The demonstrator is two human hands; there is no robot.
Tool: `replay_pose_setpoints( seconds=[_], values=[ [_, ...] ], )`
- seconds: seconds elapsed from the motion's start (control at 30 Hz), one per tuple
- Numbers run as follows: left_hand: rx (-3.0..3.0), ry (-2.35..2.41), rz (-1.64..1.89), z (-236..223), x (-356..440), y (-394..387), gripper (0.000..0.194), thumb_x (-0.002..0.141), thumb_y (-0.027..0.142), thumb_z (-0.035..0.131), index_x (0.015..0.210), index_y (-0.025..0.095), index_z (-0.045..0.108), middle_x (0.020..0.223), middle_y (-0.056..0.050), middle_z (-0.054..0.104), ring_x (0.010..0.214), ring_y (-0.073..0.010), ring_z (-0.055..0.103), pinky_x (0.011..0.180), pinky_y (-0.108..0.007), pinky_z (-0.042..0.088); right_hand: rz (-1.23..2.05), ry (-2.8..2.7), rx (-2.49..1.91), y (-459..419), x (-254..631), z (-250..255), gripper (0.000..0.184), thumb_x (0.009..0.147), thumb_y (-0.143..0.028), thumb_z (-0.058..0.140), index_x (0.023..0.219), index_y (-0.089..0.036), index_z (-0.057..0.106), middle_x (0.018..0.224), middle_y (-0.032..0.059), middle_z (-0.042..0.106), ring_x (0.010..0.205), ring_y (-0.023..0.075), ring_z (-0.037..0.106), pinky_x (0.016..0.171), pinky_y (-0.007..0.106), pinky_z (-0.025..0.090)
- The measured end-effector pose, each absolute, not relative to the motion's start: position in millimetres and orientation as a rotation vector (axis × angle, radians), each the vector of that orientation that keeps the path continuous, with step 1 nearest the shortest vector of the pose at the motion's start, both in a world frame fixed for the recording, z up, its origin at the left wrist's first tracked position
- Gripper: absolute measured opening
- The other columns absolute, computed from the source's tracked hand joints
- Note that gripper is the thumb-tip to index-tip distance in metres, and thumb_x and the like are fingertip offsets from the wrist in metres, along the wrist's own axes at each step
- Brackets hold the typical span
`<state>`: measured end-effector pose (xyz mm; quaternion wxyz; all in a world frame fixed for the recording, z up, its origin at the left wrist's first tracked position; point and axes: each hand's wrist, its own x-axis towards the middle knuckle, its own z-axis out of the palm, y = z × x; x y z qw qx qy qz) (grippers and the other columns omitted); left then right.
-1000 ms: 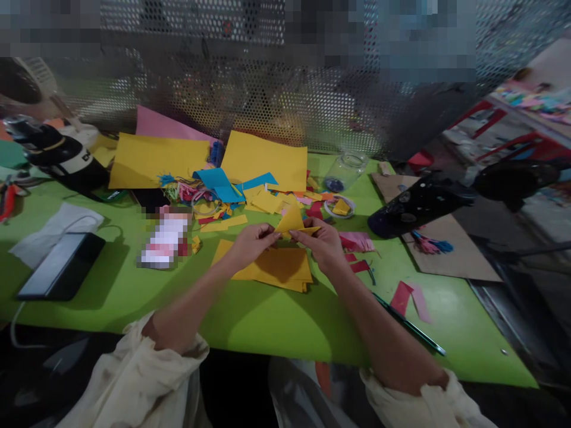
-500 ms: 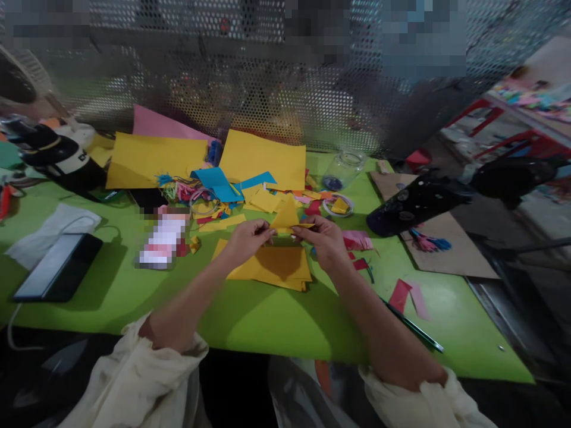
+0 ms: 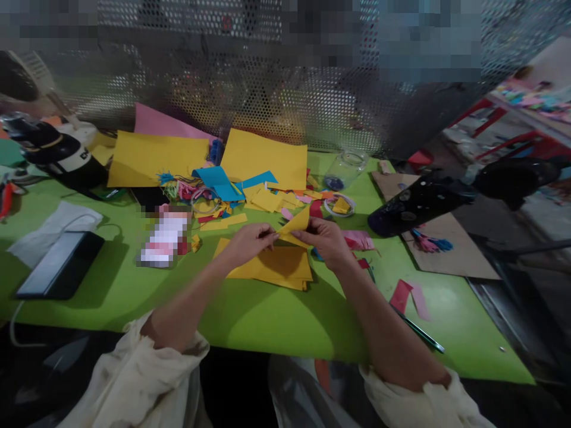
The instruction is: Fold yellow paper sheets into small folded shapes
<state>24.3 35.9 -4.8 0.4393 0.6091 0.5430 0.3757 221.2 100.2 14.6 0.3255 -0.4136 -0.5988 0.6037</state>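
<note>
Yellow folded paper piece [image 3: 296, 227], pointed and triangle-ish, is pinched between both hands above the green tabletop [image 3: 267, 321]. Left hand [image 3: 250, 242] grips its left corner with fingertips closed on it; right hand [image 3: 325, 239] holds the right side, thumb and fingers clamped on the paper. Directly under the hands lies a stack of yellow-orange paper squares [image 3: 272, 267], flat on the table. Beyond the hands: a mess of yellow, blue and pink paper scraps [image 3: 232, 193], two large yellow paper sheets [image 3: 156, 159], a clear glass jar [image 3: 345, 169] lying tilted. Right of the right hand: pink fringed paper bits [image 3: 357, 239], red paper strips [image 3: 400, 296], a thin dark pencil [image 3: 417, 333] near the right forearm. Well left of the left hand: a black phone [image 3: 60, 264] on white cloth [image 3: 53, 223]. Cream sleeves on both arms.
</note>
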Motion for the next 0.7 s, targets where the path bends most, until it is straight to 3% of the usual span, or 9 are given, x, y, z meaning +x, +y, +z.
replay_pose_setpoints(
  seconds=[0.4, 0.7],
  values=[
    [1.590, 1.320, 0.938, 0.1, 21.9, 34.8, 0.017, 0.090, 0.031, 0.051, 0.080, 0.019, 0.058, 0.073, 0.000, 0.065, 0.068, -0.0127, 0.058, 0.064, -0.024, 0.043, 1.700, -1.447, -1.058, 99.9, 220.7, 13.4, 0.034, 0.051, -0.034, 0.091, 0.078, -0.019, 0.076, 0.079, 0.0015, 0.076, 0.072, 0.0172, 0.068, 0.076, 0.032, 0.055],
    [1.524, 1.241, 0.872, 1.2, 25.0, 34.2, 0.028, 0.095, 0.040, 0.045, 0.078, 0.020, 0.052, 0.071, 0.000, 0.064, 0.067, -0.0121, 0.060, 0.065, -0.024, 0.044, 1.759, -1.411, -1.033, 97.3, 218.3, 11.4, 0.031, 0.052, -0.030, 0.090, 0.078, -0.022, 0.077, 0.082, -0.0003, 0.075, 0.072, 0.0145, 0.066, 0.075, 0.029, 0.053]
  ],
)
